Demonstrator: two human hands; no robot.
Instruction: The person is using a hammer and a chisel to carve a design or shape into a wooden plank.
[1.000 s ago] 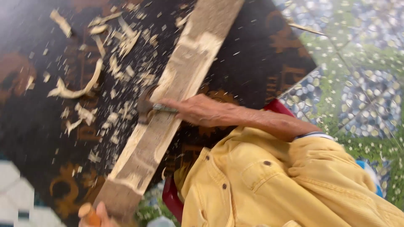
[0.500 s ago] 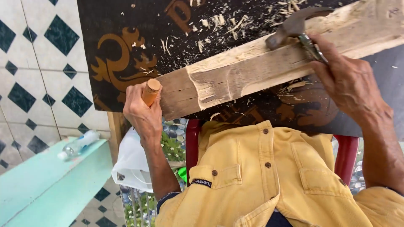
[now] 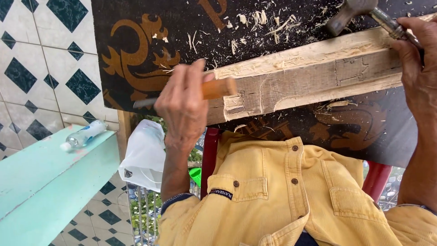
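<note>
The chisel [image 3: 200,91] is now gripped by the left hand [image 3: 184,107] and laid across the plank [image 3: 309,77], no longer upright on it. At two o'clock the hammer [image 3: 364,16] is clasped by the right hand [image 3: 419,59], raised. A carving cut seems to be underway.

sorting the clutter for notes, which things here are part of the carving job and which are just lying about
In use: left hand gripping the wooden-handled chisel; right hand holding the hammer; wooden beam; dark board beneath.

Lying about: plastic bottle on the green ledge; white bag.
</note>
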